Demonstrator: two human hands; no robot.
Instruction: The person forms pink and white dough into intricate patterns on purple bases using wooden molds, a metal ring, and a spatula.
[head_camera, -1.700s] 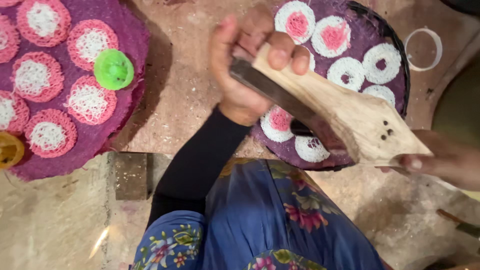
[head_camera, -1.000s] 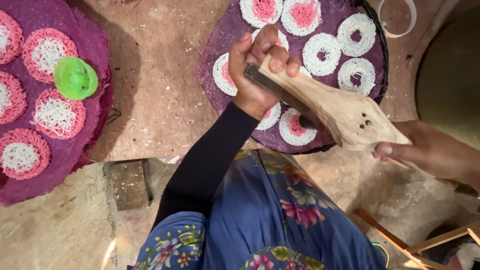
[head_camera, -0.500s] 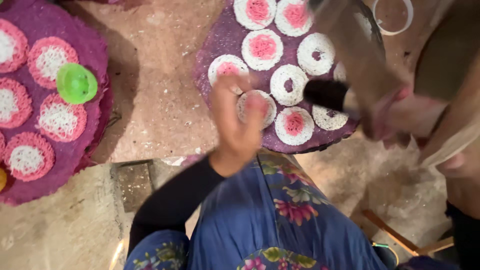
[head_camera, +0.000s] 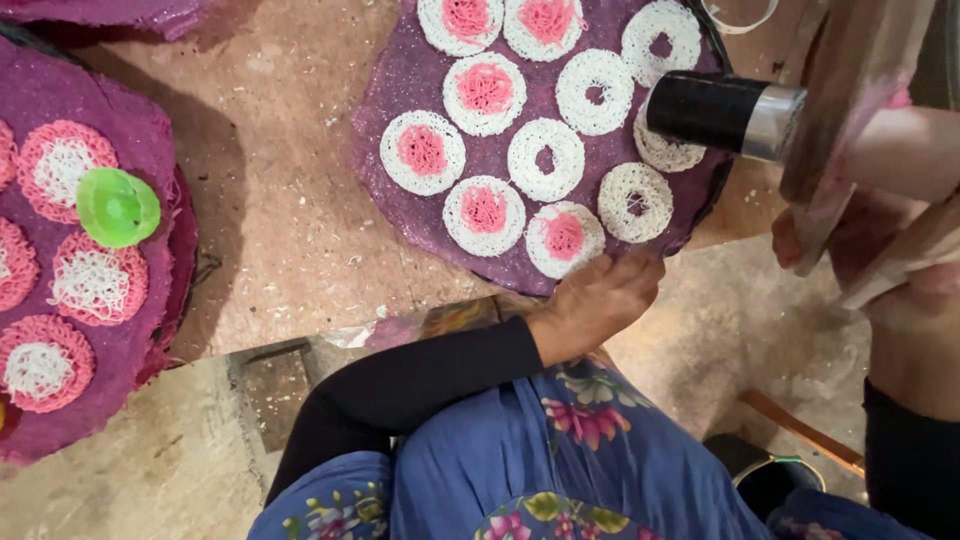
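Observation:
My left hand, in a black sleeve, reaches over my lap and curls its fingers on the near edge of a round purple mat. The mat carries several white noodle rings and discs with pink centres. My right hand is up at the right edge, gripping a wooden press. The press's black and metal cylinder points over the right side of the mat, just above a ring.
A second purple mat at the left holds pink-and-white discs and a green lid. Both mats lie on a brown wooden board. My blue floral skirt fills the foreground. A dark pot stands on the floor at the lower right.
My left hand let go of the wooden press and dropped to the mat's near edge. The press swung up to the right in my right hand. The view shifted right.

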